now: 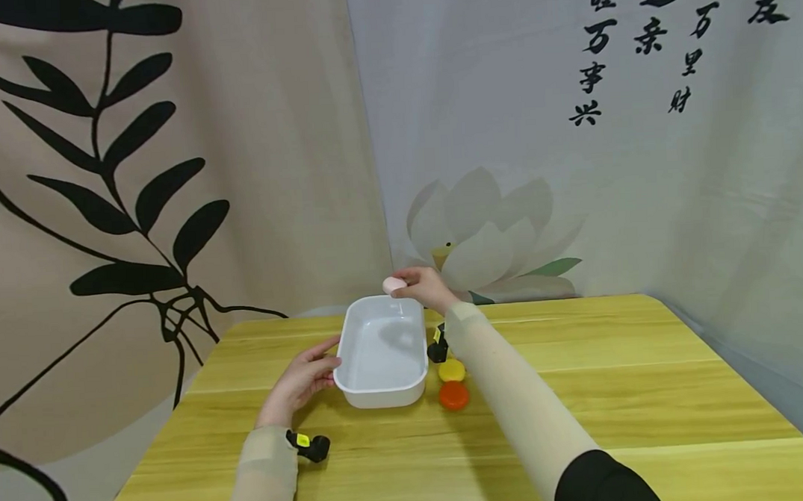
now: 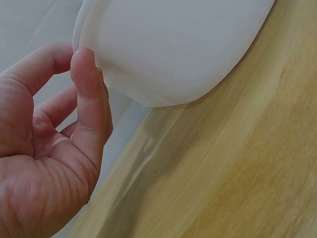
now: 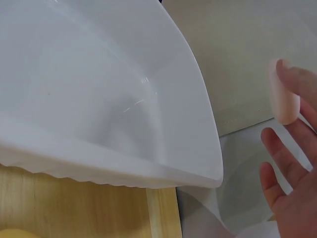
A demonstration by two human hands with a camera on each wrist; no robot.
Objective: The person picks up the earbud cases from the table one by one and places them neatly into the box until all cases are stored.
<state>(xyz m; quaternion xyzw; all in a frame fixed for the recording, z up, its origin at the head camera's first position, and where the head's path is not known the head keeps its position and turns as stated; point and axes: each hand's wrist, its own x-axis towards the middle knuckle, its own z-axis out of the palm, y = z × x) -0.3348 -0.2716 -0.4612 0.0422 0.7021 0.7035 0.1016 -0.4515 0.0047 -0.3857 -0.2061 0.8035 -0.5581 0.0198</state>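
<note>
A white rectangular baking dish (image 1: 383,397) with rounded corners stands on the wooden table. At its left side, my left hand (image 1: 304,378) grips the rim between thumb and fingers; the left wrist view shows those fingertips (image 2: 85,64) right at the lip. Beyond the dish's far edge, my right hand (image 1: 426,285) pinches a pale pink disc (image 3: 284,96) with thick rounded sides. The right wrist view has the disc edge-on between thumb and finger, with the other fingers spread. The inside of the dish shows only its white floor and a shadow.
Right of the dish lie a yellow disc (image 1: 451,370) and an orange disc (image 1: 453,395), close together under the right forearm. A black wrist camera (image 1: 312,447) juts from the left sleeve. The tabletop (image 1: 623,390) ends just behind the dish, before a printed curtain (image 1: 290,173).
</note>
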